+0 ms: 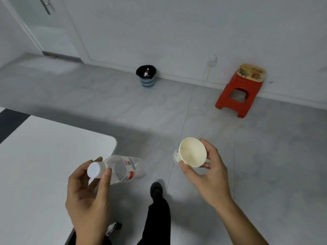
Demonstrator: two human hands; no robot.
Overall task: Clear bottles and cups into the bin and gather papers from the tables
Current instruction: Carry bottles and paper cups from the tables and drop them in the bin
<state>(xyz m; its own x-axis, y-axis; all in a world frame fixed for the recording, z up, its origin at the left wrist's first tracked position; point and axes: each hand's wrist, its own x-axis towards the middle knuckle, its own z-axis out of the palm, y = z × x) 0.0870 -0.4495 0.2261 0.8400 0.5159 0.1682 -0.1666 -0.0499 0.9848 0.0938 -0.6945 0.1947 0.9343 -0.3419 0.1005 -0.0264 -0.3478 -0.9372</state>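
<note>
My left hand grips a clear plastic bottle near its white cap, and the bottle lies on its side, pointing away from me. In my right hand is a white paper cup, pinched at the rim and tilted so its empty inside faces me. Both are held above the grey floor. Far ahead, against the wall, stands a small blue bin with a black liner, and something pale lies inside it.
A white table with a rounded corner fills the lower left. A red plastic stool stands by the wall at right. A door is at the upper left. My dark trouser leg and shoe are below, on open grey floor.
</note>
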